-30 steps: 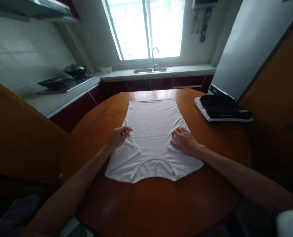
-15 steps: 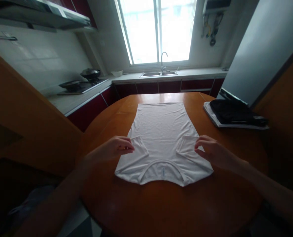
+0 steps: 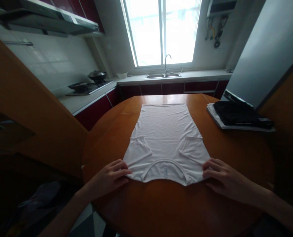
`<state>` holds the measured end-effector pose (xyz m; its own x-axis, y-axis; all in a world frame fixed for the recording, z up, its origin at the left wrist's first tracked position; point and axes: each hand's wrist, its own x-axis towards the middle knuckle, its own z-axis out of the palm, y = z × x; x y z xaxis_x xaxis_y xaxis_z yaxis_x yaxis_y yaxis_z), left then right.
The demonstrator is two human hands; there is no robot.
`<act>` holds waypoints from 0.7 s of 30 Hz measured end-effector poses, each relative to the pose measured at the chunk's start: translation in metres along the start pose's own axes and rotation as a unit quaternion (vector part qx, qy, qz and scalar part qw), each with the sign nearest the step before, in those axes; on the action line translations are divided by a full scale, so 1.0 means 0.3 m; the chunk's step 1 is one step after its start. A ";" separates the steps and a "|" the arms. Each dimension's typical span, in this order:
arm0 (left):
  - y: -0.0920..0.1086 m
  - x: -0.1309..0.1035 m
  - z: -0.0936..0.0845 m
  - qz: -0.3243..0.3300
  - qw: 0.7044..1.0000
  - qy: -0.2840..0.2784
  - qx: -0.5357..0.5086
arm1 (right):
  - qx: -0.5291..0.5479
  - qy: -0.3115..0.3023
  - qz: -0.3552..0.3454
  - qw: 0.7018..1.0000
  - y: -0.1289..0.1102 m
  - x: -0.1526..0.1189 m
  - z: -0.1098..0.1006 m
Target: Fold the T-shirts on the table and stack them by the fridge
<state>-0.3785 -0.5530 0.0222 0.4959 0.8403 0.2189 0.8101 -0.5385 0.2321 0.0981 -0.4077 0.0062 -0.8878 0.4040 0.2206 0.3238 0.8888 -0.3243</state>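
Your left hand (image 3: pixel 113 174), half-curled, touches one near shoulder of the white fabric T-shirt (image 3: pixel 164 126) lying flat between your hands on the orange-brown wooden bench (image 3: pixel 176 210). The sleeves (image 3: pixel 140 147) are folded in, the body not yet. Your right hand (image 3: pixel 219 176), half-curled, touches the other shoulder; either grip is unclear.

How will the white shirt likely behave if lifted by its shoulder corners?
The white shirt will likely hang floppy, since its fabric lies in soft wrinkles. It is probably light, looking thin and lying nearly flat. The folded-in sleeves may flop open, as nothing visible fastens them.
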 end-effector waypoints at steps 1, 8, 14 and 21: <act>0.000 -0.004 -0.003 0.009 0.999 0.004 0.031 | -0.015 0.004 -0.005 1.000 -0.002 0.001 0.004; -0.017 0.002 0.007 0.066 0.986 0.009 0.153 | -0.113 0.050 -0.042 0.991 0.003 0.009 0.033; -0.035 0.001 0.025 0.034 0.984 0.054 0.166 | -0.181 0.077 -0.032 0.980 0.019 -0.015 0.053; -0.049 -0.023 -0.027 0.036 0.990 0.003 0.133 | -0.214 0.081 0.001 0.974 0.023 -0.040 0.040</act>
<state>-0.3963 -0.5514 0.0249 0.5540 0.7994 0.2325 0.8269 -0.5607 -0.0425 0.1072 -0.4089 -0.0097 -0.8350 0.4047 0.3728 0.4632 0.8827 0.0793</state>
